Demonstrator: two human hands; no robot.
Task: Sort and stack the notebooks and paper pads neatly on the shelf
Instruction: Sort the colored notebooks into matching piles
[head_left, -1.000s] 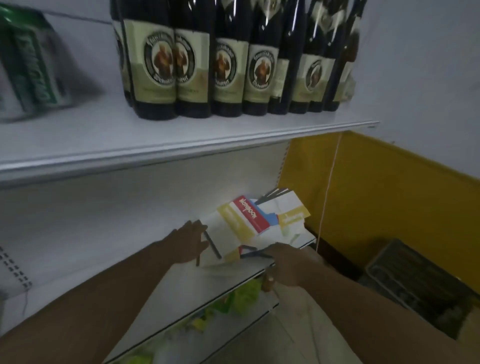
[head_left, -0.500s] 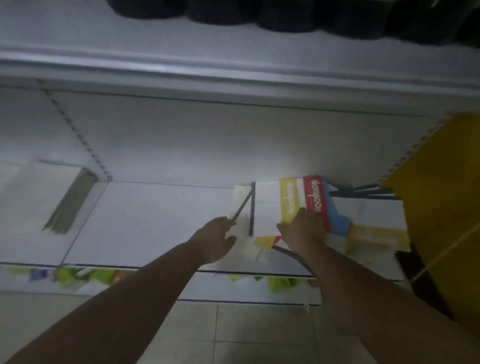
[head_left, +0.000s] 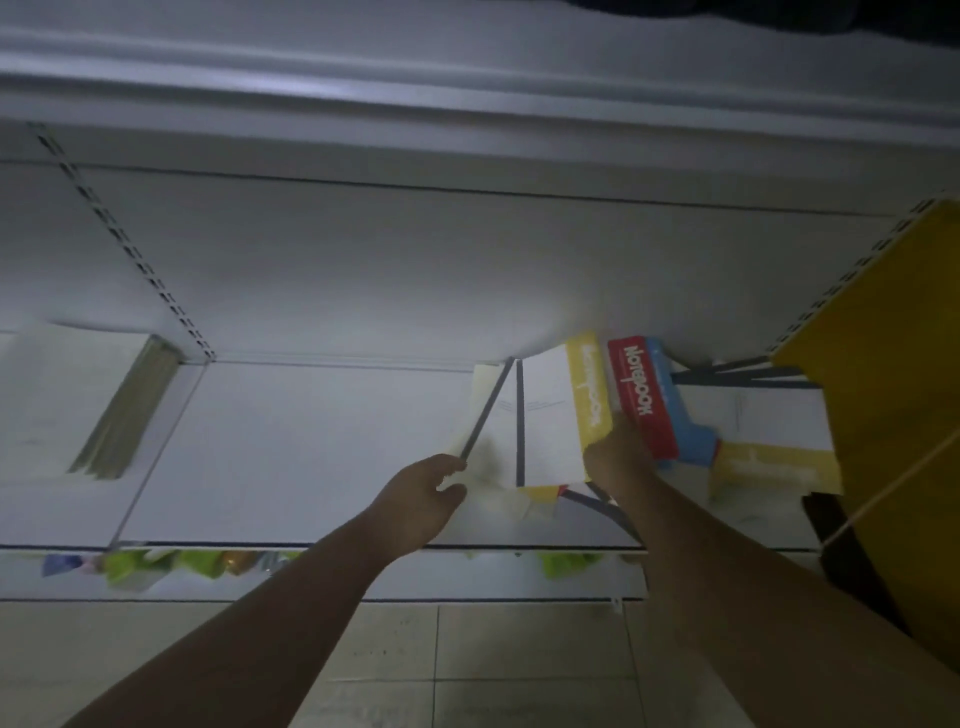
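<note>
white shelf (head_left: 291, 457) ran wide under dim light; the notebooks lay in a loose heap at its right end, close against a yellow panel (head_left: 883, 374), covers crossing at odd angles, so nothing there was yet squared. left hand (head_left: 426, 499) pinched the near corner of a pale pad (head_left: 480, 410) between thumb and fingers, lifting that edge, probably to free it from the heap. right hand (head_left: 618, 457) gripped the near corner of the yellow notebook (head_left: 589, 395), fingers tucked beneath and out of sight; it touched the red notebook (head_left: 641, 400), which lay aslant on a blue notebook (head_left: 693, 441). another yellow pad (head_left: 774, 467) sat nearer the panel, blurred. well apart in the left bay, a stack (head_left: 124, 410) lay even, likely the sorted pile; the hands seemed to be separating like from like, one item each. green packets (head_left: 156, 564) showed on the shelf below; thin covers might slide or bend if pulled by a corner.
</note>
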